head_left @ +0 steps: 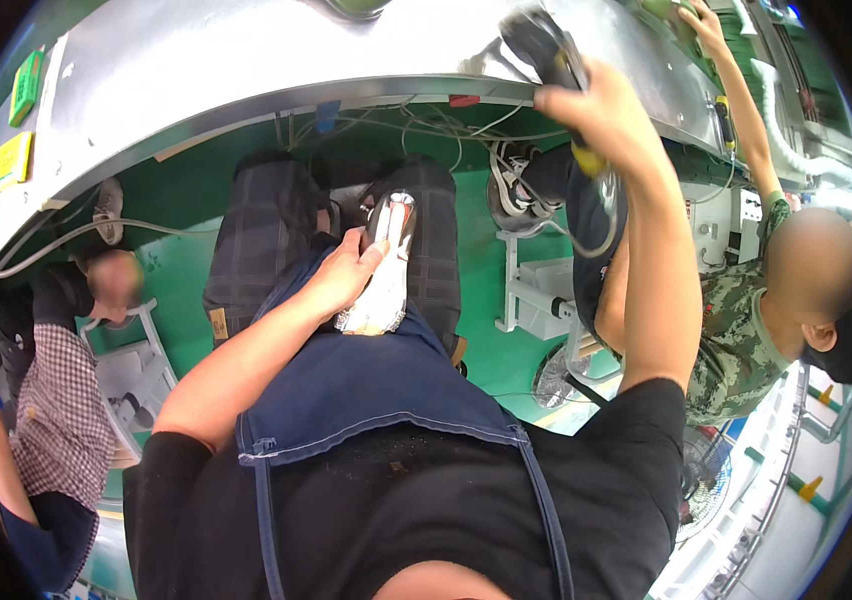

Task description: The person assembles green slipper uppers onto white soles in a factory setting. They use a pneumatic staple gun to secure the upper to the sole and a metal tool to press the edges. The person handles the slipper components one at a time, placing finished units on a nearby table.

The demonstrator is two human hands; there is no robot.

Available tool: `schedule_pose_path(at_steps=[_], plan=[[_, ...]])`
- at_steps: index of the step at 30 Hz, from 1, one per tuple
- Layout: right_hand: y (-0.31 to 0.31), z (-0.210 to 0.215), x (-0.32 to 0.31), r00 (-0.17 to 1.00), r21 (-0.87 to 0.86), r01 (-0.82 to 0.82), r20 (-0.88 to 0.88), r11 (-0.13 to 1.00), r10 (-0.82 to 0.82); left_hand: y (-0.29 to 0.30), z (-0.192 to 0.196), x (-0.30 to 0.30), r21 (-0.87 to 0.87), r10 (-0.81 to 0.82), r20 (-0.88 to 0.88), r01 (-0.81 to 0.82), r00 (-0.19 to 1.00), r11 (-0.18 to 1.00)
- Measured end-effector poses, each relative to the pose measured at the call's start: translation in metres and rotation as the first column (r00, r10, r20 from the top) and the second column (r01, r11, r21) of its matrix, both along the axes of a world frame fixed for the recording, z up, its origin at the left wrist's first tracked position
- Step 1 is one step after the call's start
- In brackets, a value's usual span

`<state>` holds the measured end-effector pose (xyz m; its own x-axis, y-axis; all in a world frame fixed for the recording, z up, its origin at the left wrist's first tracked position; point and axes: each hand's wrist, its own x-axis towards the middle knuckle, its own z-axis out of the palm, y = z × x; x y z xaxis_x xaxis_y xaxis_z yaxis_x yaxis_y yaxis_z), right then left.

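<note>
A long, shiny silver metallic piece (386, 285) lies along my lap, on the dark blue apron. My left hand (346, 273) grips it from the left side, thumb and fingers over its surface. Its top end has rounded, reflective parts; I cannot make out its exact kind. My right hand (601, 110) is raised over the front edge of the bench, wrapped round a black-and-yellow hand tool (546, 50). The tool is smeared by motion, and its kind is unclear.
A metal-topped bench (246, 60) curves across in front, with cables (426, 125) hanging beneath. Green (26, 88) and yellow (12, 161) boxes sit at its left end. One co-worker (736, 320) in camouflage sits close on my right, another (56, 400) in checks on my left.
</note>
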<state>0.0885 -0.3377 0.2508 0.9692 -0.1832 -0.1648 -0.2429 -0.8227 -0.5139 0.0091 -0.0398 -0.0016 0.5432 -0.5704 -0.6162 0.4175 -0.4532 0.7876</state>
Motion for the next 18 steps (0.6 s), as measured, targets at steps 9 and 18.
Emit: schedule_pose_path(at_steps=[9,18], plan=[[0.046,-0.06,-0.127,0.844,0.482,0.082,-0.499,0.872,0.196,0.001,-0.003,0.001,-0.052,-0.009,-0.018,0.008,1.0,0.999],[0.038,-0.097,-0.122,0.759,0.493,0.061,-0.588,0.868,0.28,-0.009,-0.008,0.009,-0.052,0.015,-0.09,-0.02,0.996,0.998]])
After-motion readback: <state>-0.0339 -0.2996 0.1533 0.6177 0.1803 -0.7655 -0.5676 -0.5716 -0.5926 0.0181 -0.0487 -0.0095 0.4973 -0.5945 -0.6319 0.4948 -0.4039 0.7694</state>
